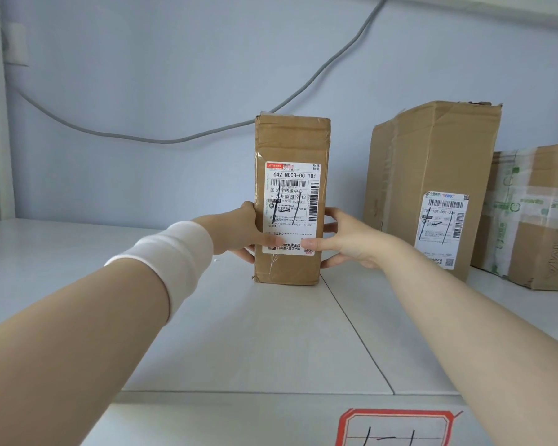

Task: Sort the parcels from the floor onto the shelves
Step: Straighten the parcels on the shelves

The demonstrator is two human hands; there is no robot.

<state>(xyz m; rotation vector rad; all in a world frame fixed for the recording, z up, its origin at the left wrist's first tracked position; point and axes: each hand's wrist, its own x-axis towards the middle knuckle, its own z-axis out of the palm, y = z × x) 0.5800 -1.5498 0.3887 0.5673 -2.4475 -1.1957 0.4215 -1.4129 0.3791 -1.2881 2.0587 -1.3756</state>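
A tall narrow cardboard parcel [291, 143] stands upright on the white shelf [226, 333], its shipping label facing me with "1-1" penned on it. My left hand [239, 231] grips its left side, thumb across the front near the label's lower edge. My right hand [345, 239] grips its right side, thumb likewise on the front. Both arms reach forward over the shelf.
To the right stand a larger cardboard box [432, 175] with a white label and, beyond it, a taped box [535, 220]. A grey cable [161, 140] sags along the wall behind. A red-framed tag [397, 428] reading "1-1" is on the shelf's front edge.
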